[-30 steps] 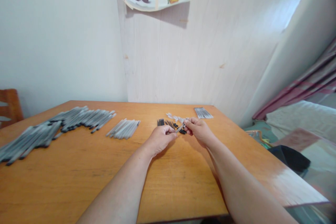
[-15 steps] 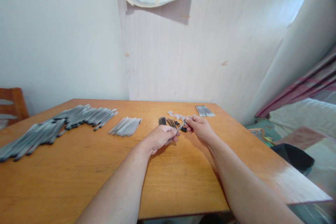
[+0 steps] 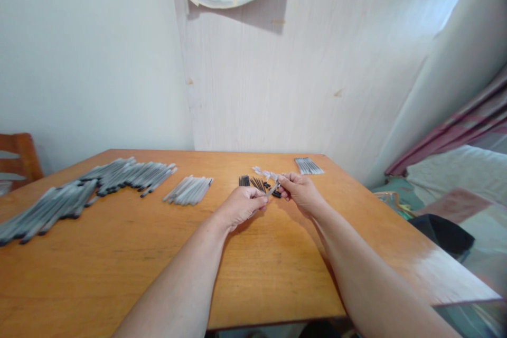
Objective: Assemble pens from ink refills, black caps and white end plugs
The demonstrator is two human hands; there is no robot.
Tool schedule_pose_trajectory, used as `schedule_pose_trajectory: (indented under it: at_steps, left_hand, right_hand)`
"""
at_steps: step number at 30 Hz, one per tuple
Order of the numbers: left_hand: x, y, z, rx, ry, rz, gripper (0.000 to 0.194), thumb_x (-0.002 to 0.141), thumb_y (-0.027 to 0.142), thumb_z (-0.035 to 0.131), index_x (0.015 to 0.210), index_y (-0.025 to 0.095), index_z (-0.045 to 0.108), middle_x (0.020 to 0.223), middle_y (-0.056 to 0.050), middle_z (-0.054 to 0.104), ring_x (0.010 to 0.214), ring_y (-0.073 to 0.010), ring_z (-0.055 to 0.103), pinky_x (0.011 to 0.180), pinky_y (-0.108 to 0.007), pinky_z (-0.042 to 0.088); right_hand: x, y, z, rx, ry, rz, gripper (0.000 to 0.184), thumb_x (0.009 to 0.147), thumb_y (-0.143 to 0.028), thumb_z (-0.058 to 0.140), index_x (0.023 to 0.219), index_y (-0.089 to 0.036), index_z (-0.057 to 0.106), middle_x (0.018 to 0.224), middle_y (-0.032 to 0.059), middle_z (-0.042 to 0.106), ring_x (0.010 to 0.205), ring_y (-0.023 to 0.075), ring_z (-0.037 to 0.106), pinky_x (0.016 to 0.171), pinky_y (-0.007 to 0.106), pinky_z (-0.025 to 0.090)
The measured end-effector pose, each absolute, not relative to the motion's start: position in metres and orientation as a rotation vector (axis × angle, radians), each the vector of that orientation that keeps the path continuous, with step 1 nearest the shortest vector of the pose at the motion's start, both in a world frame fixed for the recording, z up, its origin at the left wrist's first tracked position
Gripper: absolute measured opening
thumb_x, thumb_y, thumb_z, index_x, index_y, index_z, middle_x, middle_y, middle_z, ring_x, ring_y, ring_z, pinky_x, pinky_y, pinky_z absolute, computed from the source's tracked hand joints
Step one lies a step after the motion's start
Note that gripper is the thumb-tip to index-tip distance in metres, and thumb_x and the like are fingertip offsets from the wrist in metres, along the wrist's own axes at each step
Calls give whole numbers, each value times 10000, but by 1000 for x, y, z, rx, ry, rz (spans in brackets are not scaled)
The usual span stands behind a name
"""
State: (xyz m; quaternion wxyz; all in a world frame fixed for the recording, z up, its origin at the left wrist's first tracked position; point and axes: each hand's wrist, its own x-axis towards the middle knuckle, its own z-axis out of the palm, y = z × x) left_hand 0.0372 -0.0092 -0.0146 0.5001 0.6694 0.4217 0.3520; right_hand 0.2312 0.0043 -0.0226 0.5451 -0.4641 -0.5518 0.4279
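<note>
Over the middle of the wooden table point(image 3: 119, 269) my left hand point(image 3: 241, 206) is closed round a thin grey pen barrel point(image 3: 271, 191). My right hand point(image 3: 301, 191) pinches the barrel's far end with thumb and fingers. Just behind my hands lie thin black pen refills point(image 3: 253, 182), a few small black caps and some clear pieces point(image 3: 264, 172). What my right fingertips press onto the barrel is too small to make out.
A small pile of grey barrels point(image 3: 189, 190) lies left of my hands. A long heap of assembled pens point(image 3: 79, 190) covers the table's left side. Another small bundle point(image 3: 309, 166) sits at the far right corner. A wooden chair point(image 3: 18, 156) stands at left, bedding at right.
My hands have stayed together on the barrel. The barrel has slid a little further into my left fist since half a second ago. The view has tilted slightly.
</note>
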Motion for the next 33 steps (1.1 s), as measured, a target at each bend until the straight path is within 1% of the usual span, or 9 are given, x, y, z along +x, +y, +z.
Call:
schedule_pose_trajectory:
  at_steps: [6, 13, 18, 21, 23, 25, 27, 29, 33]
  left_hand:
    - [38, -10, -15, 1643, 1057, 846, 224, 728, 366, 659, 648, 162, 616, 483, 51, 435, 498, -92, 363, 531, -240, 269]
    - [37, -2, -23, 1616, 1041, 819, 275, 724, 420, 665, 705, 150, 615, 578, 28, 519, 505, -87, 394, 501, -235, 255]
    - [32, 4, -22, 1518, 1077, 973, 324, 702, 452, 698, 759, 137, 645, 665, -7, 611, 541, -90, 433, 547, -233, 312]
    - [30, 5, -20, 1465, 1087, 1049, 323, 712, 453, 691, 756, 137, 643, 670, -12, 626, 545, -88, 446, 567, -230, 333]
    - [29, 6, -20, 1443, 1089, 1085, 325, 717, 458, 686, 747, 138, 642, 666, -12, 629, 533, -84, 441, 558, -227, 329]
    - [29, 8, -20, 1418, 1090, 1108, 320, 718, 453, 683, 751, 137, 644, 674, -17, 639, 526, -83, 447, 544, -225, 321]
    - [29, 10, -22, 1389, 1092, 1127, 301, 724, 432, 677, 767, 136, 650, 686, -25, 648, 547, -92, 484, 550, -227, 335]
    - [29, 12, -24, 1372, 1090, 1148, 284, 729, 412, 672, 780, 134, 652, 691, -33, 654, 576, -105, 523, 566, -230, 356]
    - [29, 14, -26, 1362, 1077, 1168, 287, 729, 417, 674, 773, 135, 646, 689, -40, 659, 596, -117, 554, 576, -236, 377]
  right_hand:
    - [230, 5, -24, -1104, -1311, 996, 418, 738, -569, 690, 702, -177, 550, 577, -16, 594, 466, 76, 463, 448, 213, 350]
    - [229, 4, -21, -1090, -1270, 1018, 399, 733, -553, 690, 727, -169, 584, 621, 8, 626, 502, 89, 511, 484, 218, 380]
    - [256, 16, -24, -1244, -1070, 729, 321, 750, -494, 633, 800, -177, 630, 601, 0, 599, 488, 113, 492, 471, 237, 365]
    - [275, 28, -34, -1412, -1032, 535, 279, 775, -444, 579, 795, -174, 649, 612, 21, 604, 543, 156, 534, 516, 269, 405]
    - [282, 34, -42, -1538, -1137, 373, 276, 792, -403, 551, 844, -171, 691, 739, 61, 673, 706, 208, 614, 630, 306, 464]
    - [285, 37, -49, -1680, -1312, 230, 307, 820, -337, 508, 972, -177, 722, 964, 95, 714, 922, 241, 638, 788, 338, 480]
    - [283, 38, -54, -1807, -1506, 136, 375, 851, -283, 471, 1133, -203, 705, 1166, 103, 682, 1086, 251, 603, 910, 353, 449]
    - [278, 37, -57, -1890, -1687, 80, 431, 882, -257, 443, 1258, -248, 652, 1296, 85, 627, 1184, 256, 554, 984, 365, 412]
    - [271, 35, -59, -1971, -1912, 18, 464, 922, -262, 401, 1350, -297, 576, 1451, 23, 509, 1310, 290, 440, 1048, 430, 367]
